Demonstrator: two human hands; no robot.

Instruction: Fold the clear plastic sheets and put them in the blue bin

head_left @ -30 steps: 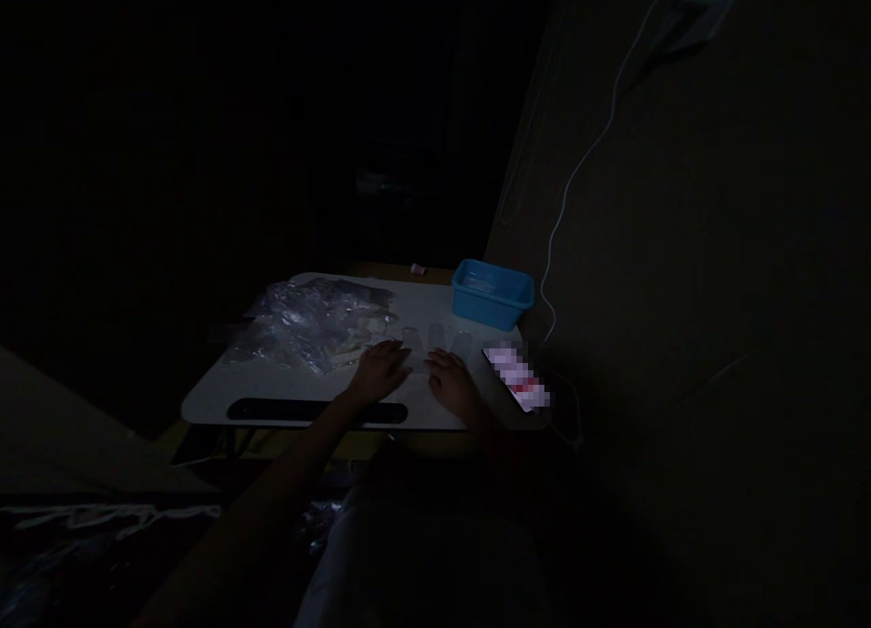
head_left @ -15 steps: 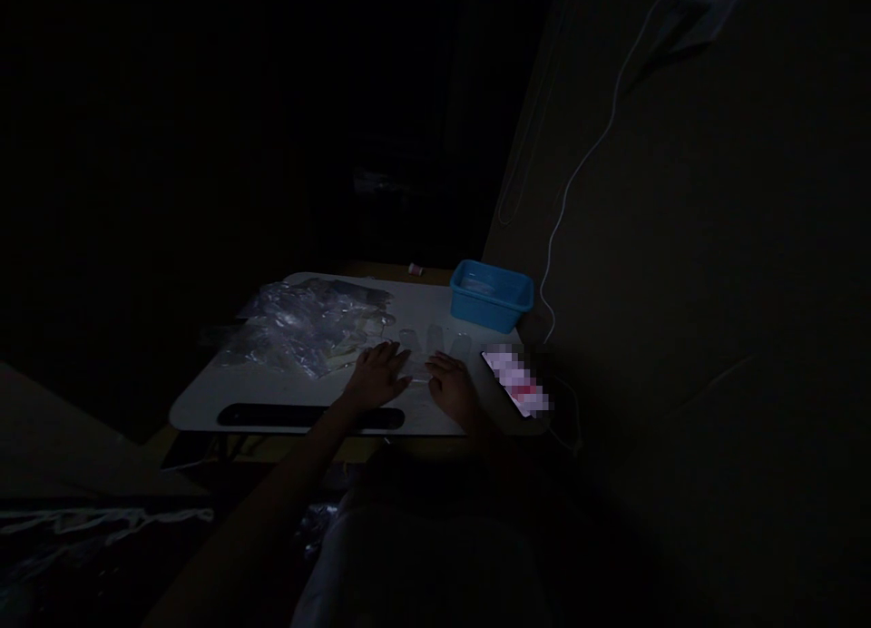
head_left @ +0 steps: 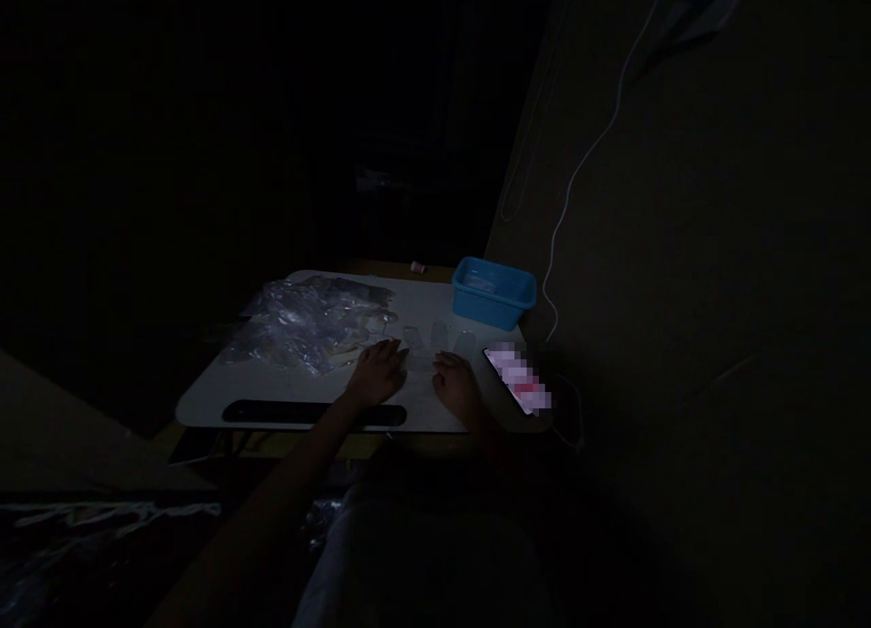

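Note:
In dim light, my left hand (head_left: 377,374) rests on the white table (head_left: 272,385), beside a heap of clear plastic bags (head_left: 306,324). Its fingers are spread, with nothing visible held. Across a small gap, my right hand (head_left: 455,381) is at the table with its fingers curled; whatever they hold, if anything, is too dark to tell. Small clear pieces, one on the left (head_left: 412,338), one in the middle (head_left: 439,333) and one on the right (head_left: 465,342), lie just beyond my hands. Something faint and transparent lies between the hands.
A blue basket (head_left: 494,303) stands at the back right. A lit phone (head_left: 513,378) lies to the right of my right hand. Behind the table sits a small pinkish-white item (head_left: 417,268). A white cable (head_left: 568,192) hangs along the wall. A dark slot (head_left: 313,414) runs along the table's front edge.
My right hand has shifted slightly right, and the gap between my hands is a little wider. The clear strip between them shows less distinctly. The whole view has shifted slightly.

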